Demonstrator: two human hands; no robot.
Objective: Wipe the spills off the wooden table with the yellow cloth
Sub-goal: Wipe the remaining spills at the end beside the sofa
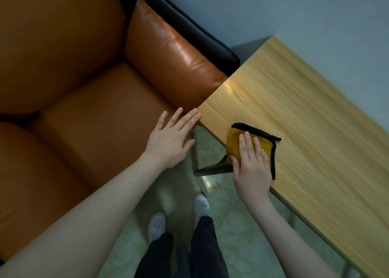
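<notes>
Fingers point(249, 143) of the right hand point(251, 168) lie flat, pressing the yellow cloth point(237, 143), folded and black-edged, at the wooden worktop's point(305, 113) near edge; left hand point(170, 139) spread open, fingertips touching the worktop's corner.

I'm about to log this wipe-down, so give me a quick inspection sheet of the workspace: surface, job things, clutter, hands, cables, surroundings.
Surface: wooden table, light grain with a glare patch near its corner; no spill discernible.
Job's things: yellow cloth, black-edged, folded, lying flat at the table's near edge and overhanging it slightly.
Clutter: nothing seen on the table.
Hands: right hand flat on the cloth, pressing it down; left hand open, empty, fingertips at the table's corner.
Cables: nothing seen.
Surroundings: orange leather sofa with a matching cushion against the table's end; greenish tiled floor; the person's grey shoes below.
</notes>
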